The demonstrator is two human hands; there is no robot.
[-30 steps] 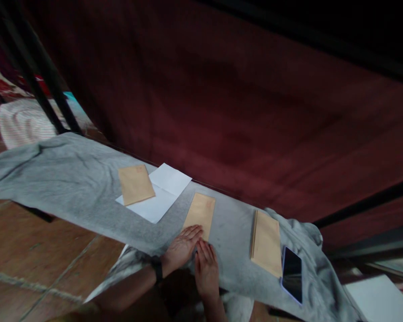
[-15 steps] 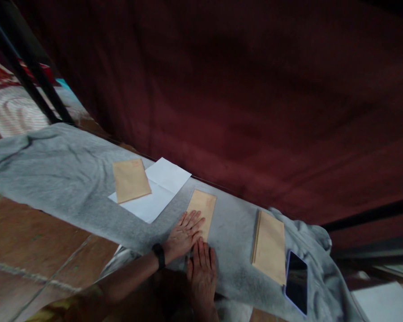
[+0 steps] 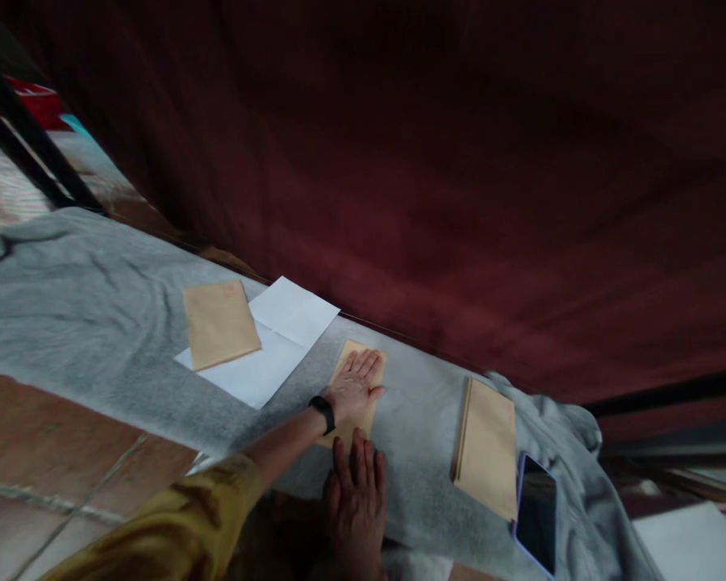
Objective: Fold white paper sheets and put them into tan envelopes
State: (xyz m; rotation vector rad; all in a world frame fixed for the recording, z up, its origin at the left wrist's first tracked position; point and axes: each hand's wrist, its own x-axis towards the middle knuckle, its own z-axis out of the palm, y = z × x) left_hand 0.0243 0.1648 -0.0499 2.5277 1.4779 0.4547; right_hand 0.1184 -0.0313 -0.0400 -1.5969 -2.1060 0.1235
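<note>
A brown paper envelope (image 3: 368, 407) lies in front of me on the grey cloth. Flat across its upper part rests my left hand (image 3: 352, 390), fingers stretched out, a dark band on the wrist. My right hand (image 3: 358, 500) lies at the envelope's near end, its fingers extended and the fingertips touching or just at the edge. To the left, another brown envelope or small stack (image 3: 221, 324) sits partly over a creased white sheet (image 3: 290, 316). On the right is a stack of brown envelopes (image 3: 487, 444).
A phone (image 3: 536, 510) lies beside the right-hand stack. The grey cloth (image 3: 423, 452) covers a long narrow surface, backed by a dark red curtain (image 3: 399, 202). Tiled floor (image 3: 66, 452) shows at lower left. Something white and flat (image 3: 693, 541) is at lower right.
My left hand has slid up the envelope, away from me, and now covers its upper part. The right hand stays at the near end. The view has shifted slightly.
</note>
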